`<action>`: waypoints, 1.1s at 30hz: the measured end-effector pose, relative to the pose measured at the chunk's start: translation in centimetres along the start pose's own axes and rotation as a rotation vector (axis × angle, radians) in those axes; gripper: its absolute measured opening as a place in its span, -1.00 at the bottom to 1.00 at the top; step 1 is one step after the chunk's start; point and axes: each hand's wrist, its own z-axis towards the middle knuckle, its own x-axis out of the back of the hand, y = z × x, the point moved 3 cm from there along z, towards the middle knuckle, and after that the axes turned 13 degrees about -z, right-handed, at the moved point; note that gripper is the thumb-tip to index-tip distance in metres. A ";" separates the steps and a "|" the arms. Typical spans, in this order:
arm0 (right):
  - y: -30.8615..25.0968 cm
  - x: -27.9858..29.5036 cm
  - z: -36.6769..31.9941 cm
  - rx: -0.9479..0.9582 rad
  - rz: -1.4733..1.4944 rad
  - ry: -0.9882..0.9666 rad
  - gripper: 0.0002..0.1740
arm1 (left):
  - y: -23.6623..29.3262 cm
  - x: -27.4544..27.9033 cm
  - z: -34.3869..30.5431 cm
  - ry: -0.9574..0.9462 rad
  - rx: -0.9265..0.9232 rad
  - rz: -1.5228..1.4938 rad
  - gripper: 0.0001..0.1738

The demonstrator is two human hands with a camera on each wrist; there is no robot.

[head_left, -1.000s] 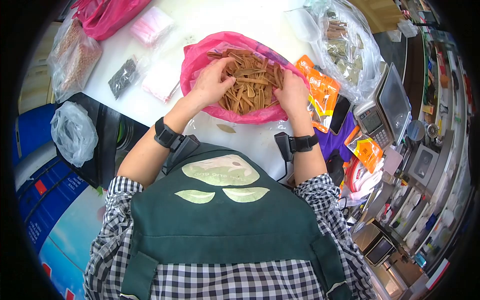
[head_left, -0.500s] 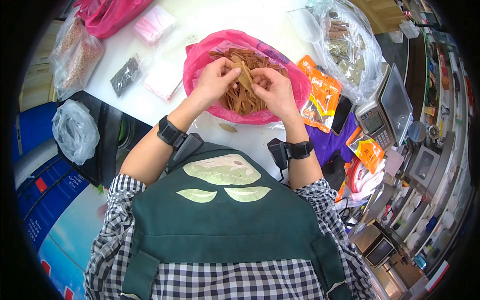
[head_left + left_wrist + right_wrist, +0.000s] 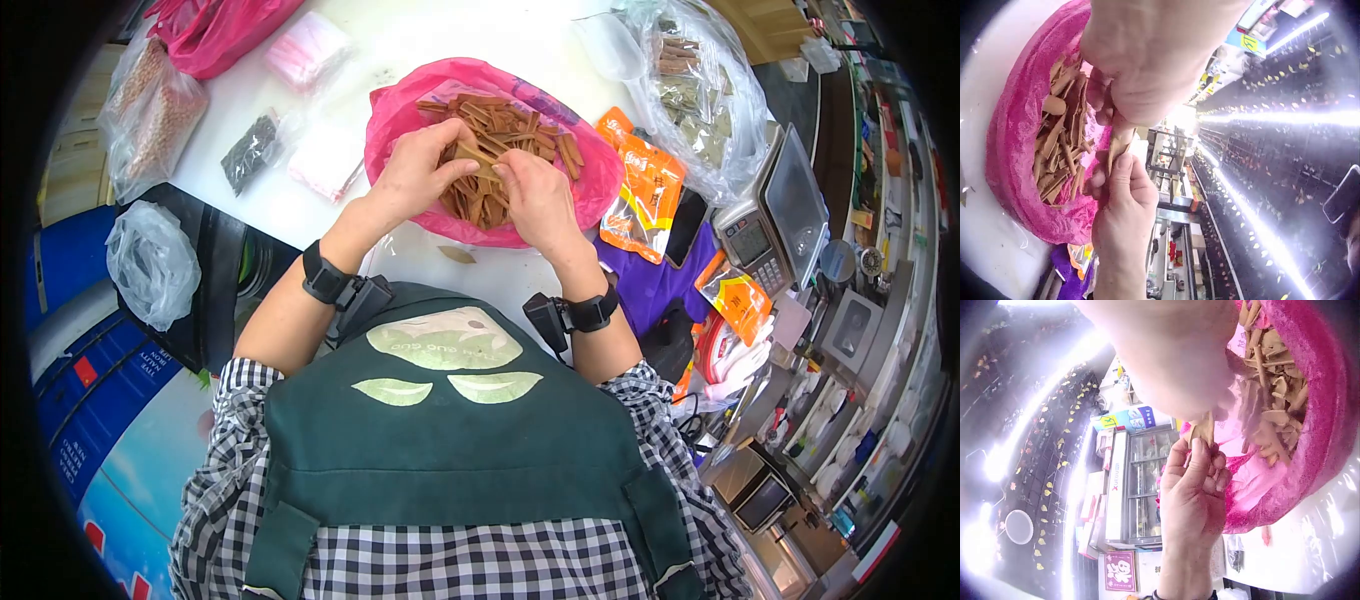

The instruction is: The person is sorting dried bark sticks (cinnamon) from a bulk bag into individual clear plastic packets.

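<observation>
A pink plastic bag (image 3: 392, 105) lies wide open on the white table, full of brown cinnamon bark pieces (image 3: 510, 125). Over its near half, my left hand (image 3: 425, 172) and right hand (image 3: 540, 202) hold one flat piece of cinnamon bark (image 3: 1116, 149) between them. Thumb and fingers of the right hand pinch one end in the left wrist view. From the right wrist view, the left thumb presses on the other end of that piece. In the head view the hands partly cover the piece and the bark beneath.
Orange spice packets (image 3: 645, 195), a purple cloth (image 3: 650, 275) and a scale (image 3: 752, 240) are on the right. A clear bag (image 3: 700, 110) of bark and leaves stands behind them. Left lie a dark packet (image 3: 248, 153) and a peanut bag (image 3: 155, 125). One leaf (image 3: 457, 255) lies nearby.
The right hand has come from the bag's right side to the middle, meeting the left hand. A bark piece was lifted between them and is now held lower and flatter.
</observation>
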 end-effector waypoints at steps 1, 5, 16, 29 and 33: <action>-0.2 0.0 0.0 0.062 -0.035 0.059 -0.83 | 0.3 0.3 0.1 0.000 0.001 0.001 -0.86; -0.6 -0.9 0.0 0.098 -0.276 -0.012 -0.81 | 0.6 0.3 0.3 -0.110 0.026 0.303 -0.77; -0.2 -4.1 0.3 -0.152 -0.407 -0.175 -0.72 | -1.5 -1.0 -0.3 -0.130 0.131 0.468 -0.78; 1.7 -0.2 -0.1 0.029 -0.100 0.083 -0.87 | -1.9 0.0 -0.9 0.099 0.100 0.547 -0.67; 2.2 -2.2 1.7 0.092 -0.244 0.264 -0.84 | -2.6 0.2 0.3 0.154 0.042 0.537 -0.64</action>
